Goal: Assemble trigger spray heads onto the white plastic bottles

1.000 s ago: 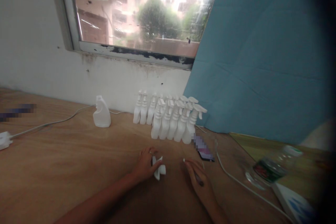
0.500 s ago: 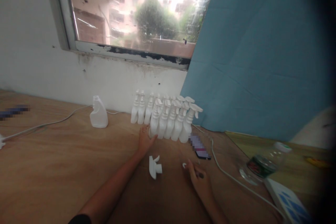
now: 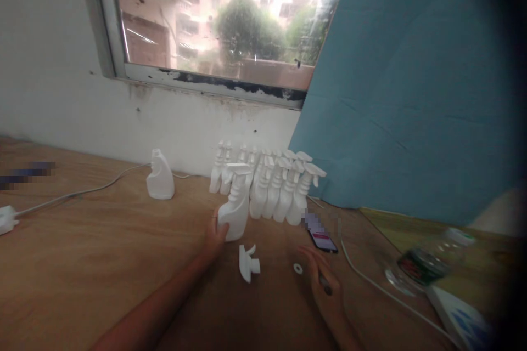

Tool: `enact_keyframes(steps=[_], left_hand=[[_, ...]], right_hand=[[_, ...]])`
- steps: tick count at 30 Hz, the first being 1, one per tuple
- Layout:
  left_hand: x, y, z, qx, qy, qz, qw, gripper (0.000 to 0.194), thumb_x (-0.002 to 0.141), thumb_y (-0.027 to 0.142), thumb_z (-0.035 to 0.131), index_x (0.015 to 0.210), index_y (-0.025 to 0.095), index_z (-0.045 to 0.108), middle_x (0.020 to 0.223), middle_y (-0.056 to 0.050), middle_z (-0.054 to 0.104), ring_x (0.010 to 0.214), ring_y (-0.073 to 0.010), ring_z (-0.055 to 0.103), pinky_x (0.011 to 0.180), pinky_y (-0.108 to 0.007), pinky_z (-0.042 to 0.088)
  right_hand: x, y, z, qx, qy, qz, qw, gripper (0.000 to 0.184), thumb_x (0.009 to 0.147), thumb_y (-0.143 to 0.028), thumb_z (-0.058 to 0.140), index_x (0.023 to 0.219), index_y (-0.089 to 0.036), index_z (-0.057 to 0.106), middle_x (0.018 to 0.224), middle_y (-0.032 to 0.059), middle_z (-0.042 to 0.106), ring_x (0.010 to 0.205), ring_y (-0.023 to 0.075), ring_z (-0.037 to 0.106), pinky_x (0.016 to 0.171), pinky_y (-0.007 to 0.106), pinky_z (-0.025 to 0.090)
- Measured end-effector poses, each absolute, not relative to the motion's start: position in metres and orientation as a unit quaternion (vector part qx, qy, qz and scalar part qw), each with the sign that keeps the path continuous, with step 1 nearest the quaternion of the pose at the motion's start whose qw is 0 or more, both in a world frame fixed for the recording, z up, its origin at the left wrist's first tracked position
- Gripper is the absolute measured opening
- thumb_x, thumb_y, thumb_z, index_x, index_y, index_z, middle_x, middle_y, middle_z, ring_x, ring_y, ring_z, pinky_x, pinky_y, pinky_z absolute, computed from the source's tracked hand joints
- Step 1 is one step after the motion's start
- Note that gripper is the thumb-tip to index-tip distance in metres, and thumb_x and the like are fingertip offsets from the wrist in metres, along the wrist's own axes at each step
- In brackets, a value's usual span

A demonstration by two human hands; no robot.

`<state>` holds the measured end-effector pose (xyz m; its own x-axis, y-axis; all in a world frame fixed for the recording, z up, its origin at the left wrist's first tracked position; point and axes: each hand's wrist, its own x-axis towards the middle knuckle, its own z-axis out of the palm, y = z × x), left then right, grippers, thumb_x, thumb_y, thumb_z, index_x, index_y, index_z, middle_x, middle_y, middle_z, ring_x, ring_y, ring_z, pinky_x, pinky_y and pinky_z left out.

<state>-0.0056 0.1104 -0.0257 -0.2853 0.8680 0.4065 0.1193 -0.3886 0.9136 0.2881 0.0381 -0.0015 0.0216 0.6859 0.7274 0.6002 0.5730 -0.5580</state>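
My left hand (image 3: 214,232) is wrapped round the lower part of a white spray bottle (image 3: 237,205) with its trigger head on, in front of the bottle group. A loose white trigger spray head (image 3: 248,264) lies on the table between my hands. Next to the fingertips of my right hand (image 3: 325,279) lies a small white ring washer (image 3: 297,269), apart from them. The right index finger reaches forward, while a dark thing, mostly hidden, sits in the curled part of that hand.
Several white spray bottles (image 3: 280,192) stand by the wall. A headless bottle (image 3: 160,178) is at the left. At the right are a phone (image 3: 320,233), a white cable (image 3: 370,282), a clear drink bottle (image 3: 426,263) and a white-and-blue box (image 3: 461,318).
My left hand has drawn one spray bottle out of the front row toward me. The washer at my right fingertips now lies free on the table, and the right hand has shifted slightly right.
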Motion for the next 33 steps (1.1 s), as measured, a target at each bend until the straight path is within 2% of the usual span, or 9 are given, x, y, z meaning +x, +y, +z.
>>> enact_keyframes(steps=[3,5,7,10,14,19,24,28,33], left_hand=[[-0.024,0.087,0.004,0.559,0.392,0.640,0.352,0.054,0.079,0.048,0.047,0.121,0.015,0.056,0.121,-0.008,0.061,0.113,-0.0278,0.054,0.097,-0.034,0.039],[-0.027,0.078,0.027,0.605,0.358,0.594,0.391,0.053,0.082,0.051,0.043,0.117,0.015,0.060,0.115,-0.008,0.064,0.107,-0.0275,0.057,0.093,-0.032,0.041],[-0.025,0.073,0.049,0.668,0.326,0.535,0.401,0.050,0.084,0.051,0.044,0.115,0.016,0.062,0.112,-0.007,0.066,0.102,-0.0272,0.059,0.090,-0.032,0.042],[-0.018,0.070,0.071,0.751,0.288,0.441,0.397,0.044,0.086,0.047,0.047,0.114,0.018,0.065,0.111,-0.007,0.068,0.099,-0.0276,0.061,0.089,-0.033,0.043],[-0.013,0.060,0.093,0.796,0.290,0.396,0.353,0.041,0.089,0.044,0.047,0.118,0.021,0.064,0.116,-0.007,0.066,0.105,-0.0276,0.060,0.094,-0.036,0.041],[-0.005,0.031,0.117,0.842,0.310,0.389,0.209,0.090,0.059,0.046,0.081,0.139,0.025,0.045,0.138,-0.012,0.048,0.126,-0.0367,0.042,0.108,-0.046,0.027],[0.006,0.016,0.117,0.859,0.352,0.356,0.109,0.085,0.063,0.033,0.075,0.139,0.021,0.041,0.132,-0.012,0.054,0.122,-0.0351,0.043,0.106,-0.050,0.029],[-0.003,0.017,0.130,0.873,0.286,0.313,0.239,0.077,0.062,0.034,0.074,0.133,0.022,0.048,0.122,-0.007,0.061,0.107,-0.0273,0.055,0.095,-0.038,0.042],[-0.022,0.028,0.131,0.791,0.131,0.227,0.553,0.058,0.065,0.040,0.069,0.118,0.016,0.061,0.109,-0.006,0.066,0.095,-0.0247,0.060,0.083,-0.032,0.046]], right_hand=[[0.276,0.042,0.013,-0.495,-0.655,0.139,0.554,0.032,0.092,-0.039,0.049,0.102,-0.018,0.071,0.083,0.0065,0.071,0.075,0.0214,0.066,0.073,0.035,0.054],[0.265,0.048,0.026,-0.491,-0.649,0.218,0.539,0.036,0.091,-0.044,0.050,0.107,-0.018,0.069,0.079,0.0049,0.069,0.057,0.0164,0.060,0.055,0.028,0.051],[0.254,0.055,0.040,-0.453,-0.649,0.273,0.547,0.042,0.087,-0.050,0.054,0.110,-0.017,0.067,0.083,0.0058,0.069,0.054,0.0152,0.058,0.048,0.026,0.047],[0.235,0.065,0.062,-0.390,-0.627,0.301,0.603,0.049,0.079,-0.057,0.061,0.107,-0.017,0.067,0.084,0.0076,0.069,0.066,0.0194,0.062,0.055,0.028,0.050],[0.211,0.071,0.085,-0.368,-0.503,0.336,0.706,0.036,0.075,-0.044,0.071,0.097,-0.017,0.065,0.089,0.0054,0.068,0.073,0.0182,0.063,0.063,0.028,0.052],[0.189,0.065,0.095,-0.391,-0.407,0.326,0.759,0.042,0.066,-0.038,0.079,0.097,-0.015,0.063,0.091,0.0057,0.068,0.074,0.0178,0.063,0.066,0.028,0.053],[0.179,0.048,0.099,-0.424,-0.414,0.305,0.746,0.040,0.066,-0.040,0.078,0.094,-0.014,0.065,0.091,0.0084,0.070,0.076,0.0207,0.064,0.067,0.031,0.054],[0.188,0.042,0.102,-0.414,-0.412,0.379,0.718,0.042,0.058,-0.045,0.082,0.086,-0.016,0.067,0.078,0.0051,0.068,0.065,0.0183,0.061,0.058,0.028,0.051],[0.206,0.032,0.109,-0.305,-0.463,0.548,0.626,0.060,0.046,-0.049,0.087,0.095,-0.022,0.068,0.074,0.0025,0.067,0.060,0.0175,0.057,0.051,0.027,0.047]])
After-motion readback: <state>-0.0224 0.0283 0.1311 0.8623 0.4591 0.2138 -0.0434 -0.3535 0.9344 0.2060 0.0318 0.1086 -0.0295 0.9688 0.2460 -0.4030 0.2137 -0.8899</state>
